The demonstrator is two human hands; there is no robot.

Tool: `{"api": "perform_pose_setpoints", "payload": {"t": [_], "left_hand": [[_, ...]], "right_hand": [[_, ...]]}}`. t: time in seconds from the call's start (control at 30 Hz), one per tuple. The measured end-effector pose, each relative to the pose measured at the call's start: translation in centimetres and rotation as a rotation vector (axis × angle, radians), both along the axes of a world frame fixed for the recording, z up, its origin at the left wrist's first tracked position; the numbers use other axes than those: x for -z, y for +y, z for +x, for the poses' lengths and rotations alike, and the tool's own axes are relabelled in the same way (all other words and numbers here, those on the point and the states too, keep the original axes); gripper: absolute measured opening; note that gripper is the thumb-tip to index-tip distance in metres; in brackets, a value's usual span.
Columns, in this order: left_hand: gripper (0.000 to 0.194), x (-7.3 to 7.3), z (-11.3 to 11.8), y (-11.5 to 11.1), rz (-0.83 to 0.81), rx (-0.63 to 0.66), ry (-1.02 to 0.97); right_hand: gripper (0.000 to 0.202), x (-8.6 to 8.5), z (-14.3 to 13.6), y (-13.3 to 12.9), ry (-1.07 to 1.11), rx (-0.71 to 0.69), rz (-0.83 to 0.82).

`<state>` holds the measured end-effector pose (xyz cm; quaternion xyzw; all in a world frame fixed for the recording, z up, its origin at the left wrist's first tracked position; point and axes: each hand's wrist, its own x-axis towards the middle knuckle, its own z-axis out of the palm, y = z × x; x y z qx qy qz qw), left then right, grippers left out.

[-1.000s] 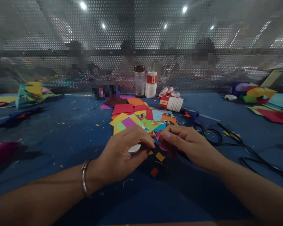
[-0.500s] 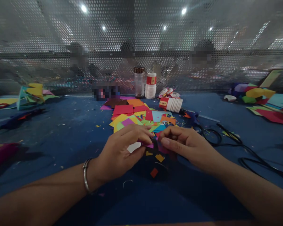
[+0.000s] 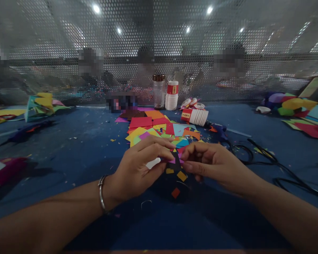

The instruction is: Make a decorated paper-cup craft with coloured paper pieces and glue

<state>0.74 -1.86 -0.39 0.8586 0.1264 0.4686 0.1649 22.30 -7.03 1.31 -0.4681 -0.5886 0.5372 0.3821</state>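
Observation:
Between my hands is a small black paper piece point(image 3: 177, 163) with purple paper point(image 3: 172, 160) showing on both sides of it. My left hand point(image 3: 137, 167) is curved, its thumb and index finger pinching the left side of this paper. From the other side, my right hand point(image 3: 217, 164) pinches the purple right end between thumb and fingers. Just below lie yellow scraps point(image 3: 181, 176) and an orange-red scrap point(image 3: 175, 192) on the blue table. Part of the paper is hidden by my fingertips.
Colourful paper sheets point(image 3: 140, 122) lie beyond my hands. Behind stand a glass jar point(image 3: 159, 93) and stacked paper cups point(image 3: 171, 98); another cup stack point(image 3: 194, 116) lies sideways. Glue guns point(image 3: 218, 130) flank both sides, a black cable point(image 3: 265, 162) coiling at right. A perforated metal screen point(image 3: 153, 42) closes the back.
My right fingertips have closed on the purple paper's right end, and more of the black piece shows between my hands. The whole view has shifted slightly, putting things further right.

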Motion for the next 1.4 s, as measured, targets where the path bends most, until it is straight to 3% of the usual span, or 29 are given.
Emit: {"api": "perform_pose_setpoints", "payload": {"t": [0.13,0.27,0.37,0.5,0.63,1.17,1.3,1.4], "left_hand": [[0.019,0.1,0.3,-0.2,-0.149,0.009,-0.067],[0.038,0.0,0.9,-0.5,-0.652,0.039,-0.115],[0.029,-0.1,1.3,-0.6,-1.038,0.116,-0.104],[0.025,-0.2,1.4,-0.7,-1.281,0.278,-0.07],[0.014,-0.3,1.3,-0.8,-1.304,0.249,-0.09],[0.028,-0.3,1.4,-0.6,-1.248,0.129,-0.051],[0.027,-1.1,0.0,0.9,-1.099,0.047,0.113],[0.032,-1.6,-1.8,2.8,-0.797,-0.066,0.278]], "right_hand": [[0.032,0.2,0.0,0.1,0.046,-0.035,-0.024],[0.033,0.2,0.1,0.0,0.042,-0.029,-0.024],[0.034,0.0,0.0,0.0,0.026,0.014,-0.025],[0.034,-0.1,-0.2,0.0,-0.002,0.05,-0.017],[0.034,-0.1,-0.2,0.1,-0.049,0.056,0.006],[0.035,-0.3,-0.3,0.0,-0.096,0.042,0.024],[0.03,-0.2,-0.2,0.1,-0.09,0.11,0.038],[0.029,-0.2,0.0,0.2,-0.087,0.143,0.043]]}}
